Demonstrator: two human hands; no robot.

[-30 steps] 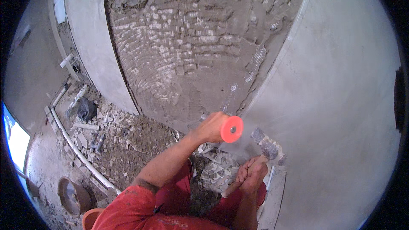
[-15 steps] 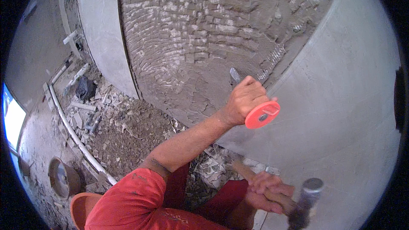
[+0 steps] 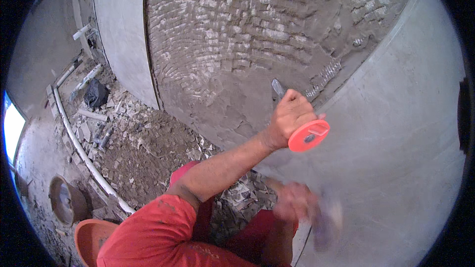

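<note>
Gripping the chisel tightly in our left hand, we are swinging the hammer, a blur in our clenched right hand, back from its lowered pause toward the orange guard.

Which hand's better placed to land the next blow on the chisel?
Right. The right hand holds the hammer, motion-blurred below the chisel. The left hand is wrapped round the chisel, its tip against the wall.

No labels, signs or screens anywhere I can see; only maybe-package is a black bag, crumpled and lumpy, lying in the rubble at upper left of the frame near the white pipes
</note>
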